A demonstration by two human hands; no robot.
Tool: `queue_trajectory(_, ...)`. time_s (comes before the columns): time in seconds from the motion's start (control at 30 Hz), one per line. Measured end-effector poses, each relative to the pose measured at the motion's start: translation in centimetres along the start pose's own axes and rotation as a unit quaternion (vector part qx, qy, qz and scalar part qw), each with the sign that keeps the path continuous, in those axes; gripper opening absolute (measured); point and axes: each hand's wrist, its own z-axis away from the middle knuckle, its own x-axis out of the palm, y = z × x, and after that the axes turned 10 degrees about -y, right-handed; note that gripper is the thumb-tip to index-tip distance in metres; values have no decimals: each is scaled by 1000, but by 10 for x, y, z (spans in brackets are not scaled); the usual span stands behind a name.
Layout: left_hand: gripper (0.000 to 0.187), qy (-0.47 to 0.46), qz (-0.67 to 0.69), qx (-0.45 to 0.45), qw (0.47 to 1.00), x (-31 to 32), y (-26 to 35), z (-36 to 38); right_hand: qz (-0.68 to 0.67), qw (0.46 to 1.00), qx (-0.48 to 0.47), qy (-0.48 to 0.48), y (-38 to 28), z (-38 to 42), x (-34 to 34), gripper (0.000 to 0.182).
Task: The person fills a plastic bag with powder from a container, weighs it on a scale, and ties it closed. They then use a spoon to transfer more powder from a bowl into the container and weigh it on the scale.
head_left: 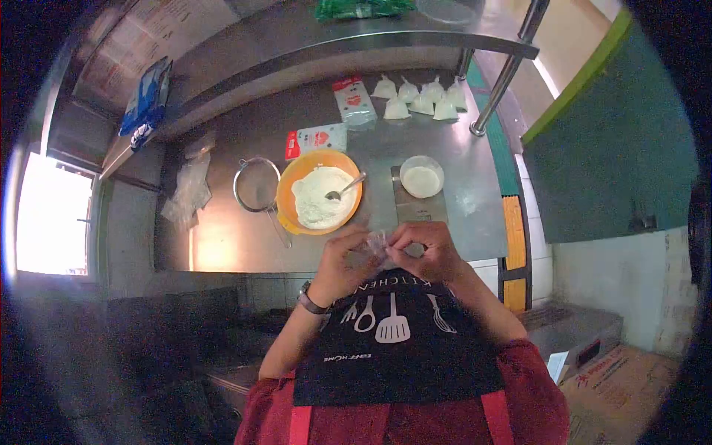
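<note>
A small clear plastic bag point(379, 242) is pinched between both hands, in front of the apron. My left hand point(345, 256) grips its left side with bent fingers. My right hand point(429, 248) has thumb and fingertips closed on its right side. Just beyond the hands, a round tub point(422, 178) of white powder stands on a flat kitchen scale point(421, 213). To the left of the scale is an orange bowl point(285, 211) filled with white powder point(315, 202). A metal spoon point(350, 185) leans in the powder, its handle over the bowl's right rim.
A sieve point(257, 185) and crumpled clear plastic point(190, 185) lie left on the steel table point(222, 230). Two red-and-white packs point(317, 139) lie behind the bowl. Several tied bags of white powder point(423, 100) stand at the back right, near a shelf post point(504, 81). A shelf point(319, 48) crosses above.
</note>
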Motion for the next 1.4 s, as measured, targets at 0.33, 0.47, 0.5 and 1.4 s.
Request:
queue_trajectory(0.33,11,-2,-2,-64,998,14,-6,8,-95,979,169,-71,-22,-5,-6,11)
queue_trajectory(0.47,16,-32,-31,-50,998,9,-15,13,-65,975,166,-135,-23,-6,-12,12)
queue_trajectory(0.5,16,-29,-32,-50,998,10,-11,10,-64,975,164,-136,-23,-8,-14,12)
queue_trajectory(1.4,34,36,90,-27,995,5,0,6,-49,942,174,-282,-74,-34,-18,93)
